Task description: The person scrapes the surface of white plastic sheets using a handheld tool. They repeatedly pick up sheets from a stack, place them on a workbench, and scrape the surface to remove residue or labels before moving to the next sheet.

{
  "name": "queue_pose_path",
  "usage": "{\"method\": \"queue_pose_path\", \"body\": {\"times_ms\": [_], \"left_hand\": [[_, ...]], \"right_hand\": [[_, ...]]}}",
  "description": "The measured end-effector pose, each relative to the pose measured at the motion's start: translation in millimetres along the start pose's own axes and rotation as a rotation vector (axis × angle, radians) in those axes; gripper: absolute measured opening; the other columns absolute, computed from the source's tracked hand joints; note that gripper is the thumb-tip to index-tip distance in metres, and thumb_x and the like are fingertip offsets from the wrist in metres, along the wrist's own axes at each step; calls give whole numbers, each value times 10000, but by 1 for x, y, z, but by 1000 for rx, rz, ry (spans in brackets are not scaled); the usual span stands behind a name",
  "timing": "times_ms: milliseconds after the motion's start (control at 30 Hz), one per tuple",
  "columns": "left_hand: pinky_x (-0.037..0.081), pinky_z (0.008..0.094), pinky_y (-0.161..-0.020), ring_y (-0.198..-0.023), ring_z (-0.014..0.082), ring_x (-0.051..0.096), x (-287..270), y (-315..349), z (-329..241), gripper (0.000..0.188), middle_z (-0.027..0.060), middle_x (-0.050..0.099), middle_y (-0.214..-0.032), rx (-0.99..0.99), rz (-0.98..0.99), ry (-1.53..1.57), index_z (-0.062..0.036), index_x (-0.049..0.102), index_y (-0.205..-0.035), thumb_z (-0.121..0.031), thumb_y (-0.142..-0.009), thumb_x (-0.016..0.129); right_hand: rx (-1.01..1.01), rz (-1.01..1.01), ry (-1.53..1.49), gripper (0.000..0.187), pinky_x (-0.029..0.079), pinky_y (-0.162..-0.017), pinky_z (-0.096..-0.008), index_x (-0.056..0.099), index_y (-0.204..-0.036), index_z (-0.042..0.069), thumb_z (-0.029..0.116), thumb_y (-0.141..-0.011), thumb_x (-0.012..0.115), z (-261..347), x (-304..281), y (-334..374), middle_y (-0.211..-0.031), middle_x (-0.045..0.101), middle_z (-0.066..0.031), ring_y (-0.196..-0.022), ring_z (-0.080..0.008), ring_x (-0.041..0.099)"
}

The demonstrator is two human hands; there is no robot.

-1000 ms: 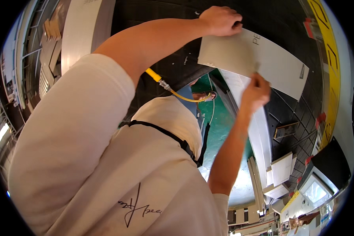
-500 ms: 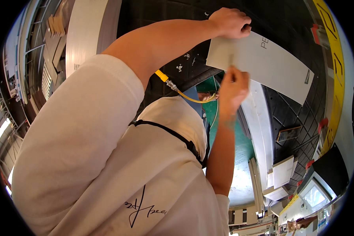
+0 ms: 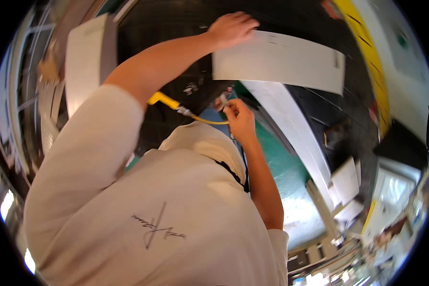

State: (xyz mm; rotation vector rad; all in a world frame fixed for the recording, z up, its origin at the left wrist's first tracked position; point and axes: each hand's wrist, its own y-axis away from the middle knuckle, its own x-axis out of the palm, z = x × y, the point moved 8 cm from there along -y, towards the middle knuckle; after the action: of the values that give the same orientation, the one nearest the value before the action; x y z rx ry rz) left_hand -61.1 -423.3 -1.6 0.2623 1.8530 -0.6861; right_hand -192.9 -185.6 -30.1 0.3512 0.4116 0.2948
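Note:
A long, light-grey flat panel (image 3: pixel 286 59) lies across the dark worktop, its near edge reaching past the worktop's edge. My left hand (image 3: pixel 233 31) is at the panel's far left corner, fingers loosely stretched and apart, slightly blurred. Nearer my body and off the panel, my right hand (image 3: pixel 241 119) has thumb and fingers pinched together. A small pale piece (image 3: pixel 224 99) sticks out of that pinch; its kind is not clear. Left of this hand lies a yellow air gun (image 3: pixel 164 101) with a yellow hose (image 3: pixel 209 120).
Small white scraps (image 3: pixel 190 88) lie on the dark worktop (image 3: pixel 176 71). Another long pale panel (image 3: pixel 83 62) stands at the left. A white beam (image 3: pixel 291 114) runs along the right above the green floor (image 3: pixel 283 167). Pale boards (image 3: pixel 345 183) are stacked at the lower right.
My right hand has left the panel's surface and come down toward my body. My left hand has loosened from a curled grip at the panel's far edge. The whole view has shifted.

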Motion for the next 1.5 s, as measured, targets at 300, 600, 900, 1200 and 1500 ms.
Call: {"method": "queue_pose_path", "body": {"times_ms": [300, 600, 900, 1200, 1500], "left_hand": [[220, 707, -1205, -1547, 395, 279, 25, 17, -152, 701, 190, 318, -1651, 131, 257, 69, -107, 487, -1522, -204, -868, 718], [463, 480, -1123, -1379, 433, 527, -35, 12, -151, 736, 242, 508, -1536, 77, 381, 208, -80, 481, -1530, 16, -811, 606], [534, 434, -984, -1142, 385, 689, -47, -66, -19, 440, 187, 720, -1264, -231, 460, 435, -55, 668, -1352, -159, -928, 721], [460, 506, -1098, -1270, 406, 564, -6, 13, -68, 413, 182, 630, -1359, -155, -42, 157, -24, 670, -1245, -133, -852, 736], [268, 586, -1242, -1531, 425, 315, 8, 106, -137, 690, 209, 317, -1668, 35, 263, 57, -30, 430, -1543, -223, -919, 653]], "right_hand": [[265, -141, 470, 162, 564, -802, -456, 730, -1051, 75, 195, -946, 707, -54, -87, 60, -995, 752, -163, -904, -326, 731], [24, -395, 168, 230, 561, -862, -469, 738, -1140, 45, 175, -959, 681, -53, -101, 74, -1116, 737, -200, -999, -420, 701], [108, -426, 62, 186, 557, -846, -463, 732, -1081, 15, 143, -956, 684, -45, -122, 67, -1066, 733, -210, -987, -421, 703], [-134, -672, 47, 165, 523, -754, -395, 744, -1079, 10, 97, -946, 701, 6, -178, -14, -904, 661, -175, -822, -343, 659], [-491, -698, 371, 108, 549, -801, -506, 724, -970, 87, 136, -877, 699, 64, -122, -169, -899, 672, -153, -917, -378, 661]]}}
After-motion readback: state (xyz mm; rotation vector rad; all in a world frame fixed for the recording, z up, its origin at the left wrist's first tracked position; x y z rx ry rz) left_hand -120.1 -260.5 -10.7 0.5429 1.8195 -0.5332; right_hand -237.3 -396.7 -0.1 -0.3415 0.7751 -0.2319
